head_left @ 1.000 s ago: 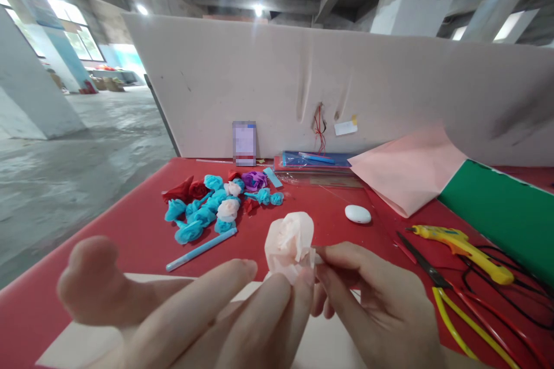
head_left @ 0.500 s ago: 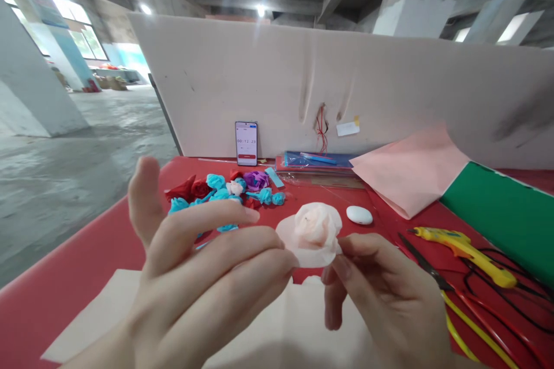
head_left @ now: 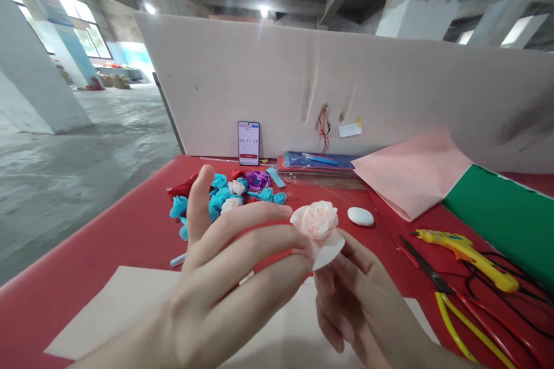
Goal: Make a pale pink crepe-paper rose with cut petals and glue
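- Paper rose (head_left: 318, 222), pale pink, sits raised above the red table (head_left: 130, 236), between your two hands and just in front of you.
- Your right hand (head_left: 359, 300) grasps it from below by the base. A loose outer petal spreads over your fingers, so the pinch itself is hidden.
- Your left hand (head_left: 229, 282) is released and holds nothing. Its fingers are spread and the thumb points up, while the longer fingertips (head_left: 303, 251) rest against the bloom's left side.
- Under both hands a white sheet (head_left: 116, 311) lies flat on the table.
- Behind your left hand lies a pile of small paper flowers (head_left: 229, 193) in blue, red, white and purple, and a blue stick (head_left: 177, 260) lies near its front edge.
- A white oval object (head_left: 360, 216) lies just beyond the bloom, apart from it.
- To your right are a yellow glue gun (head_left: 467, 247) and scissors (head_left: 426, 270), with pink paper (head_left: 411, 176) and a green sheet (head_left: 502, 216) behind them.
- A phone (head_left: 248, 143) leans upright against the board (head_left: 389, 86) at the table's far edge.
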`<state>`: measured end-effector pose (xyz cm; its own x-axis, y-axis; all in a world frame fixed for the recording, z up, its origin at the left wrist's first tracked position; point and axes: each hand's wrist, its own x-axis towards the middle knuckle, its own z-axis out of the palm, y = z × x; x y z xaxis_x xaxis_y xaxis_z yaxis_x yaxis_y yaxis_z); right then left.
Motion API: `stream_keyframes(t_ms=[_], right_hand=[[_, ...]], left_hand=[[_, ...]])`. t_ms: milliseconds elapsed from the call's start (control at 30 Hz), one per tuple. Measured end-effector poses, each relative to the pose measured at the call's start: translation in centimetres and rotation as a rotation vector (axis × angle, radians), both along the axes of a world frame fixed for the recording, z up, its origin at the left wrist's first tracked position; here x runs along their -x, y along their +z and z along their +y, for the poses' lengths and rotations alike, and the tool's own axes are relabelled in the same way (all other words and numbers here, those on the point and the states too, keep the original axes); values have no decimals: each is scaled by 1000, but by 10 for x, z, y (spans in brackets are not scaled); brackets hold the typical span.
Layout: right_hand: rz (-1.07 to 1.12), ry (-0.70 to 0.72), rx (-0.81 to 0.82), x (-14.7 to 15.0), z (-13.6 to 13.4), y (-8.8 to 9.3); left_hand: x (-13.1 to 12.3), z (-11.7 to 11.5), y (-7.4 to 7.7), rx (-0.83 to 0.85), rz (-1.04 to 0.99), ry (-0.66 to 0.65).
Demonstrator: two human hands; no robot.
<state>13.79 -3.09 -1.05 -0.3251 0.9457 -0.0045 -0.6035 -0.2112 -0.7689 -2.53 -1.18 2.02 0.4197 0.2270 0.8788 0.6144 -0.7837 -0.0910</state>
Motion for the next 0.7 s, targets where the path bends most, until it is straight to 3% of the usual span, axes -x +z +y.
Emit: stream_keyframes(t_ms=[133,333,533,700], right_hand=[[-2,32,19,1,0,1],[47,3,-36,0,2,-6],[61,-17,-74,3,1,-13],[124,0,-76,8,-2,-16]], left_hand=[[2,-4,-8,-11,54,26],[-6,-8,-21,-8,-142,17],[-14,-3,-13,-25,-191,70],[-16,-5,-6,11,-211,34]])
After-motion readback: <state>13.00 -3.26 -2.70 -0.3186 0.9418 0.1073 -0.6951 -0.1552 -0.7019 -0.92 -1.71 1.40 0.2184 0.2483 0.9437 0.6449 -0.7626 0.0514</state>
